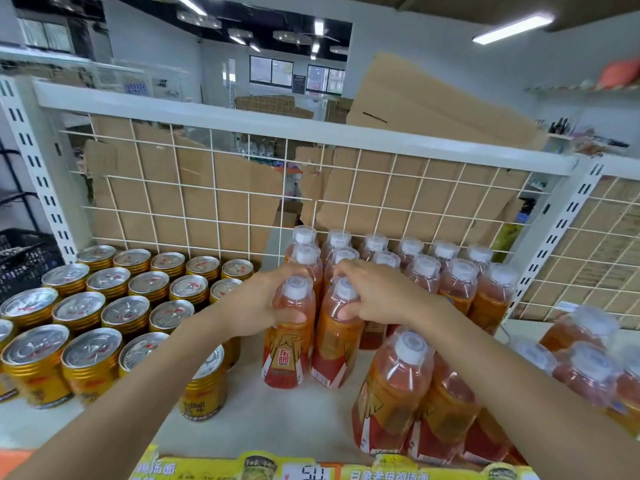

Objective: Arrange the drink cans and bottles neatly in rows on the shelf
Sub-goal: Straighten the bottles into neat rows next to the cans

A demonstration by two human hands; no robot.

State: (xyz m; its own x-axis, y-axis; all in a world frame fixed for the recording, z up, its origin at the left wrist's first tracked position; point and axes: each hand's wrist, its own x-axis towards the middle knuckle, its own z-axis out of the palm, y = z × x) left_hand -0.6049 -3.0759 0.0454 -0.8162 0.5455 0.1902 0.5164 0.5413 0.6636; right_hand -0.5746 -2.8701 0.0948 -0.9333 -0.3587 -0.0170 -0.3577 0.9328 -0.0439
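Currently both bare forearms reach forward over the shelf (294, 420), hands side by side at mid-shelf. Left hand (259, 306) wraps the shoulder of the left bottle (285, 358), thumb across the front, fingers curled round the back. Right hand (381, 296) grips the right bottle (334, 355) near the neck, thumb on the front, fingers curled over by the cap. Both bottles are upright on the shelf, just beside each other, in front of the bottle rows (426, 275) lined along the wire grid (207, 202). Cans (91, 351) fill the left side in rows, with silver tops and gold bodies. The front can (202, 407) reads "RedBull". Left bottle's label reads "东鹏" in red on white. Price strip (214, 469) on the shelf edge is yellow, its print too blurred to read. Bottles are clear plastic with amber-orange drink, white caps under clear overcaps, and orange-red labels. Loose bottles (398, 393) stand unaligned at front right.
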